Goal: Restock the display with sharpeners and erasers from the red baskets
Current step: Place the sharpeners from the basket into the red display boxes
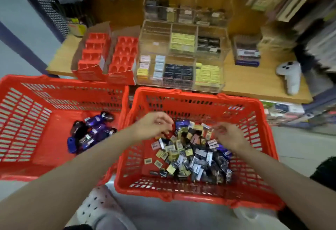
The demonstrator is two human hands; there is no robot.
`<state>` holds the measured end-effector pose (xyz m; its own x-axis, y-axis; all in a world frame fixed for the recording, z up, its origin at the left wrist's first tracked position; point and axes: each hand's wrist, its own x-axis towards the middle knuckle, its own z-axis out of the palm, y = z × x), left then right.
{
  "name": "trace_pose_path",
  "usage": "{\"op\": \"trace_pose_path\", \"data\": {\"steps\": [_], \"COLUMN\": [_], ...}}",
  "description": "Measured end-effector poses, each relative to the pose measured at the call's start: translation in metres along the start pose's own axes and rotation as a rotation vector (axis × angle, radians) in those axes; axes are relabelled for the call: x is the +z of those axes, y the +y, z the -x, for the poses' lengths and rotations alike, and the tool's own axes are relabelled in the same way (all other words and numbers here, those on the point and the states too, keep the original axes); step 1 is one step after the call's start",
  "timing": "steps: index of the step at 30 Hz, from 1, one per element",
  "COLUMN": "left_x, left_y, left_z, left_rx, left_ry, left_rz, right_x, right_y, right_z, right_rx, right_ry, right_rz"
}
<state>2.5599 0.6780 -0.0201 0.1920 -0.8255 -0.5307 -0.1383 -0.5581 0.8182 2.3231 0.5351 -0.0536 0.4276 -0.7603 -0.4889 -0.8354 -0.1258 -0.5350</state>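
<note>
Two red baskets stand on the floor below a wooden shelf. The right basket (200, 195) holds a heap of small wrapped erasers (192, 157) in yellow, black and silver. The left basket (27, 120) holds a few purple and black sharpeners (91, 131). My left hand (154, 126) hovers over the heap's far left side with fingers curled downward. My right hand (227, 137) hangs over the heap's right side, fingers loosely curled. The image is blurred, so I cannot tell whether either hand holds an eraser. A clear acrylic display (181, 60) with compartments of boxed erasers sits on the shelf.
Two red cardboard trays (109, 57) with empty cells stand left of the display on the wooden shelf (254, 84). A white controller (289, 77) and a small box stack (247, 53) lie to the right. A white perforated shoe (98, 206) is below the baskets.
</note>
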Motion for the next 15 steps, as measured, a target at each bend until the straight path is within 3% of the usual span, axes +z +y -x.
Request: {"op": "trace_pose_path", "data": {"steps": [2,7,10,15], "left_x": [0.043,0.122,0.144,0.152], "left_y": [-0.017,-0.06,-0.074,-0.082], "left_z": [-0.026,-0.066,-0.074,-0.075], "left_rx": [-0.065,-0.174,-0.213,-0.287], "left_ry": [-0.036,-0.129,-0.102,-0.165], "left_rz": [-0.087,-0.195,-0.279,-0.197], "right_x": [-0.006,0.021,0.043,0.058], "right_y": [0.038,0.075,0.079,0.1], "right_z": [-0.01,-0.03,-0.036,-0.035], "right_rx": [0.043,-0.013,0.03,0.08], "right_ry": [-0.035,-0.316,-0.301,-0.157], "right_rz": [0.188,0.461,0.582,0.823]}}
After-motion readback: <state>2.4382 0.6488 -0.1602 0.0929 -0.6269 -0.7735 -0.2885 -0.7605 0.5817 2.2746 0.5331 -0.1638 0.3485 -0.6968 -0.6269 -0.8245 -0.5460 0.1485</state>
